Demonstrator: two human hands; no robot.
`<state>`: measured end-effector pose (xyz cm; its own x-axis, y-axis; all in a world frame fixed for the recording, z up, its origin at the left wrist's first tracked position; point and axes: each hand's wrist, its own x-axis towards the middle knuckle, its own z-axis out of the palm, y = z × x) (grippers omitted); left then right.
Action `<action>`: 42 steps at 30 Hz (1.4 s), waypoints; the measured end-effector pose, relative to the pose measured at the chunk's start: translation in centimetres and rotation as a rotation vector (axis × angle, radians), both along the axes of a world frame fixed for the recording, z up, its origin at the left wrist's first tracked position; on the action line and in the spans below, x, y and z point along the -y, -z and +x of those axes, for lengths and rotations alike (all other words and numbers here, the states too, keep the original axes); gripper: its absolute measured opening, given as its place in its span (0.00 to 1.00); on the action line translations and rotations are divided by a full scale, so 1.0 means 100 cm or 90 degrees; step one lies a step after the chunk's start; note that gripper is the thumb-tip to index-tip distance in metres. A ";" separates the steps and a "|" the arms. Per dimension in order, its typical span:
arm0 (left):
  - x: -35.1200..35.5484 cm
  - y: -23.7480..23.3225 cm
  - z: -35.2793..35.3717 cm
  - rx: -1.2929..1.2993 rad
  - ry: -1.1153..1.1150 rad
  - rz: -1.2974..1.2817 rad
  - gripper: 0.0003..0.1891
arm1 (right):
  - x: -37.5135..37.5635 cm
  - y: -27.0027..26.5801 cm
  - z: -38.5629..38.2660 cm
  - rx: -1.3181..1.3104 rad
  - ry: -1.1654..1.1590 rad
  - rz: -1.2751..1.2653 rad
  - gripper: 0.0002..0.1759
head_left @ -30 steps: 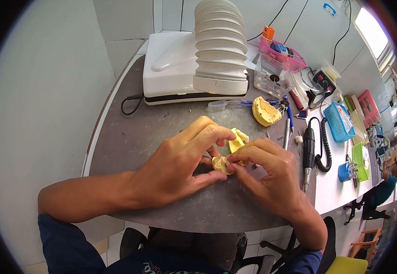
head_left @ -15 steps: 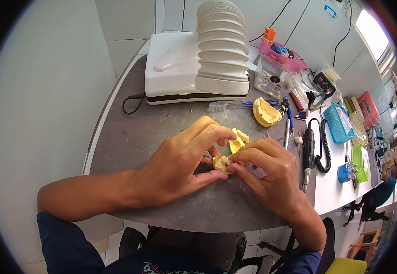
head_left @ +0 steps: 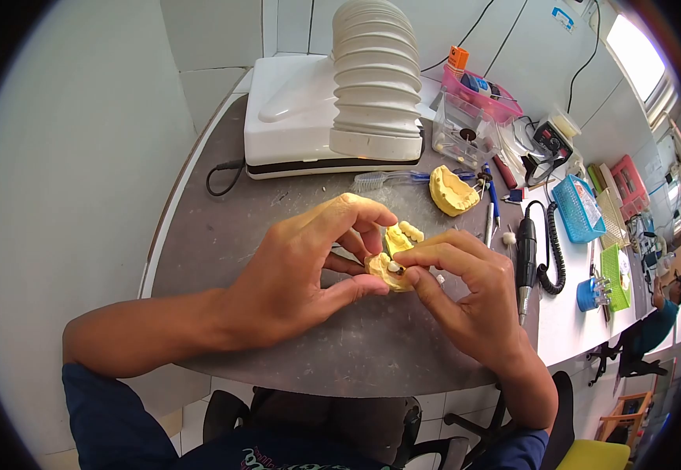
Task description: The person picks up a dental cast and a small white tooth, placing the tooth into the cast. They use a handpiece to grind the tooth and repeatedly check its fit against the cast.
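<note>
A yellow dental model (head_left: 381, 271) is held low over the grey worktop by my left hand (head_left: 309, 266), whose thumb and fingers grip its left side. At the model's right side is my right hand (head_left: 466, 290), its thumb and index finger pinched together on a small piece too hidden to name. A small white tooth-like piece (head_left: 393, 267) with a dark spot beside it shows on the model. Just behind lies another yellow model piece (head_left: 397, 240), with a pale strip of teeth (head_left: 412, 231) touching or close to it.
A larger yellow dental model (head_left: 453, 193) stands behind, near a clear brush (head_left: 372, 181). The white machine with a ribbed hose (head_left: 376, 86) is at the back. A black handpiece (head_left: 526, 258), baskets (head_left: 579, 211) and a blue holder (head_left: 588, 294) are right. A person (head_left: 654, 329) sits far right.
The held model has turned, so more of its surface and the white piece show. My right fingertips have shifted slightly right. The whole view has moved a little.
</note>
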<state>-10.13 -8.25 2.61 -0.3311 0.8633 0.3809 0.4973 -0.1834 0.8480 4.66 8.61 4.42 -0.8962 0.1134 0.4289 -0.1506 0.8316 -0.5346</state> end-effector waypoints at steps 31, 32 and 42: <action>0.001 -0.001 0.001 0.051 0.010 -0.013 0.29 | 0.004 -0.003 -0.004 0.025 0.008 -0.014 0.06; 0.001 -0.001 0.002 0.051 0.011 -0.013 0.29 | 0.004 -0.002 -0.004 0.025 0.008 -0.014 0.06; 0.002 -0.002 0.001 0.023 0.019 -0.009 0.28 | 0.003 -0.003 -0.002 0.024 -0.005 -0.056 0.06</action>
